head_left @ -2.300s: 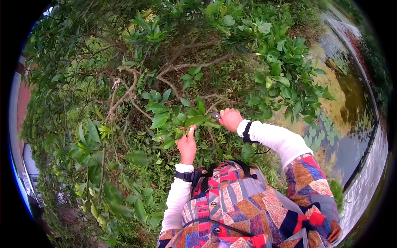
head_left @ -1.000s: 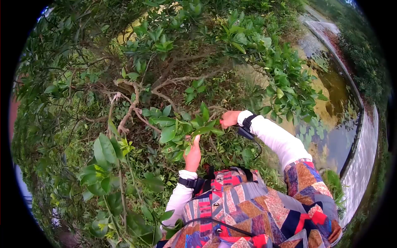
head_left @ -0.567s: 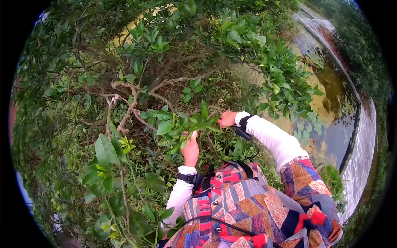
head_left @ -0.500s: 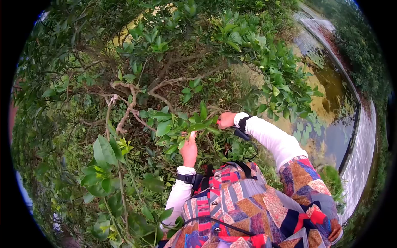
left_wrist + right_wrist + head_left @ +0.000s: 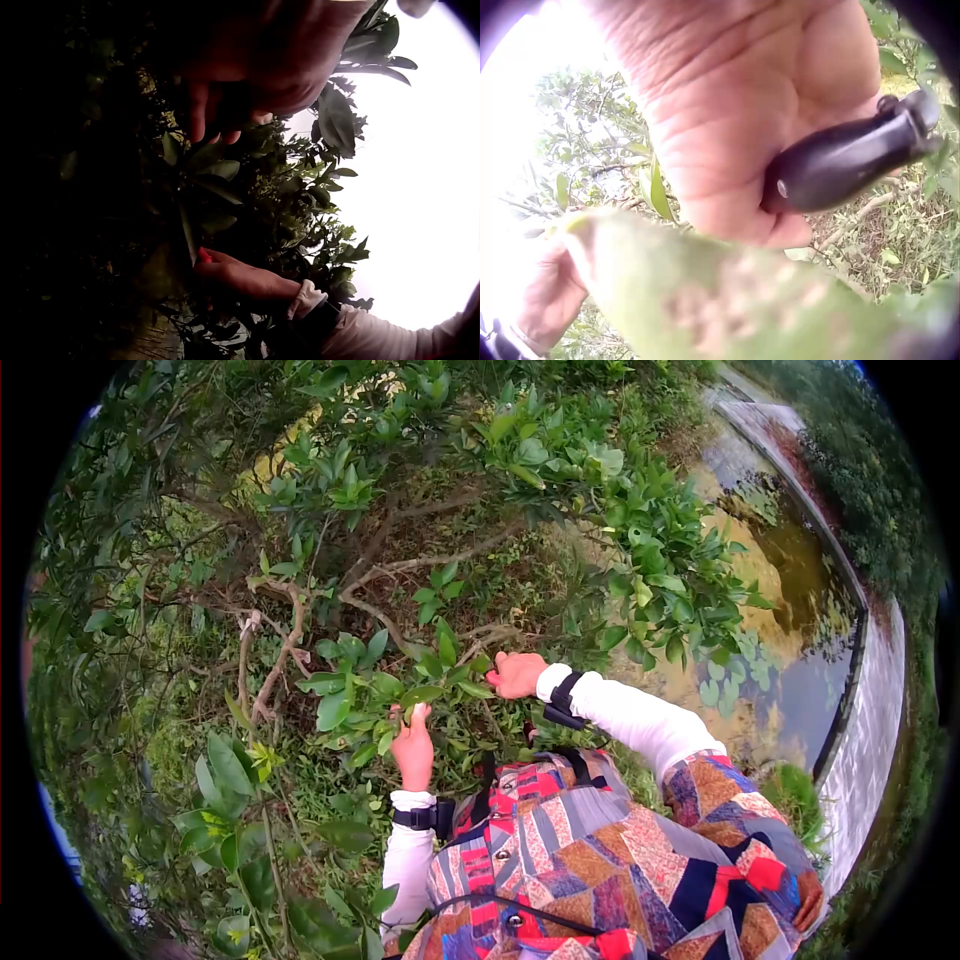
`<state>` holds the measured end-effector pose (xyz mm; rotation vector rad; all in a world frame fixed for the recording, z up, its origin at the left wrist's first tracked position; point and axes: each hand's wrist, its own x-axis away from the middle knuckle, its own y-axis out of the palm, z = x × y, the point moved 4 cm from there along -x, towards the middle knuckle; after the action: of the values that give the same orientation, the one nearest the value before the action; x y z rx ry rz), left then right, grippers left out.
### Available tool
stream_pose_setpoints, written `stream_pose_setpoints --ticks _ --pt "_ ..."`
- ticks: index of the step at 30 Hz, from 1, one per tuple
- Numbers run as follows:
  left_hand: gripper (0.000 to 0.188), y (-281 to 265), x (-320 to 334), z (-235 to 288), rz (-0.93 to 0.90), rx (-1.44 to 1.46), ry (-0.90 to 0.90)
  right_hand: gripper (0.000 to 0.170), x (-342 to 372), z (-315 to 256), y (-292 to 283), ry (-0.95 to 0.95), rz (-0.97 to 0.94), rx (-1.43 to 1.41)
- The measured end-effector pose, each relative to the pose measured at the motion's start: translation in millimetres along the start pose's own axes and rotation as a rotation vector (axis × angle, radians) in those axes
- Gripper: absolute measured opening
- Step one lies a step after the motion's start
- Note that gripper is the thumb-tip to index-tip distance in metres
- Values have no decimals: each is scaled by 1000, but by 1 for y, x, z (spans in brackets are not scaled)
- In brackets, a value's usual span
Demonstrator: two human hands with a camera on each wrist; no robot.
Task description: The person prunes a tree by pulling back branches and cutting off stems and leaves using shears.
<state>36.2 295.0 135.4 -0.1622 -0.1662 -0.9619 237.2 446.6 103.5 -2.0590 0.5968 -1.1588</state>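
Note:
My left hand [image 5: 413, 750] grips a leafy green twig [image 5: 421, 696] of the small tree, thumb upward among the leaves. Just to the right, my right hand [image 5: 517, 675] is curled round black-handled pruning shears [image 5: 840, 165]. Their handle end sticks out of the fist in the right wrist view, and a red part [image 5: 204, 256] shows by the thumb in the left wrist view. The blades are hidden by the hand and leaves. A blurred, brown-spotted leaf [image 5: 727, 300] fills the front of the right wrist view.
Bare forked branches [image 5: 290, 630] spread left of and beyond the hands. Dense foliage [image 5: 640, 550] hangs at upper right, and a leafy shoot [image 5: 228, 765] rises at near left. A pond [image 5: 800, 650] with a pale concrete edge [image 5: 872, 730] lies to the right.
The shears' dark head showed at the twig 2.3 s ago and is now hidden. Since half a second ago, the left hand and twig have shifted slightly left, away from the right hand; the view also shifted.

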Motion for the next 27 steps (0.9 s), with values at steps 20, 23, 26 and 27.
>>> stream_pose_setpoints --ticks 20,23,26,27 --pt "20 -7 -36 13 -182 -120 311 45 11 144 55 77 -124 -301" --pt "21 -5 -32 15 -134 23 144 31 15 182 71 229 -239 -940" --pt "20 -13 -39 16 -135 69 136 24 10 190 97 315 -175 -1371" --pt "19 -16 -41 16 -147 96 127 23 3 192 103 350 -154 -1509"
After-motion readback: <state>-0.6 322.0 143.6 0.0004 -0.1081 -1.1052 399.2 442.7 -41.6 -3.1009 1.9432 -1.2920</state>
